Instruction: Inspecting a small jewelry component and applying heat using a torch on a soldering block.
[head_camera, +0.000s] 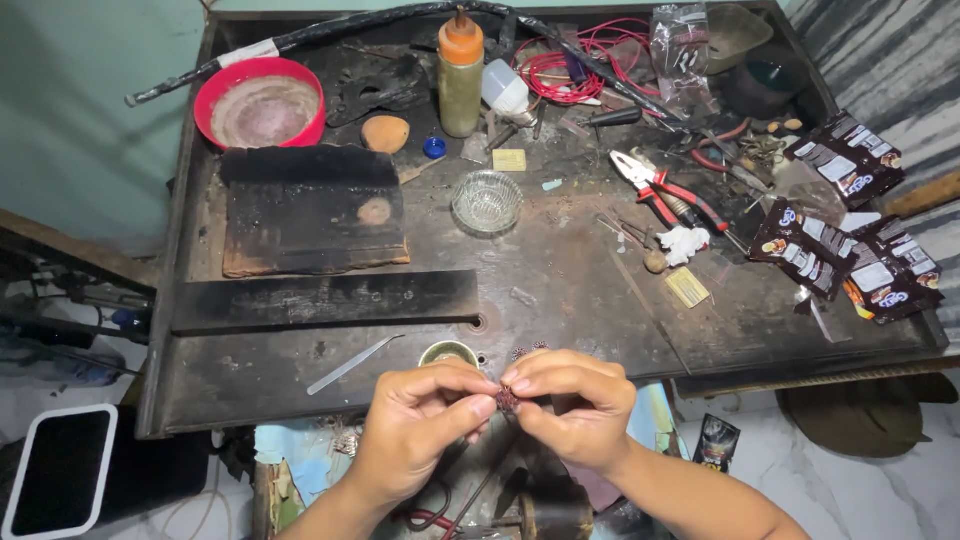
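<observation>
My left hand (415, 425) and my right hand (570, 400) meet fingertip to fingertip at the front edge of a dark, scorched workbench (560, 300). Together they pinch a small dark reddish ornament piece (507, 399) between thumbs and forefingers. Two similar small pieces (528, 350) lie on the bench just behind my right hand. A small round metal cup (447, 353) stands right behind my left hand, and metal tweezers (350, 365) lie to its left.
A charred block (310, 210), a flat black bar (320, 300), a red bowl (262, 102), a glass dish (487, 200), an orange-capped bottle (460, 75), red-handled pliers (670, 190), red wire (570, 65) and dark snack packets (850, 230) crowd the bench.
</observation>
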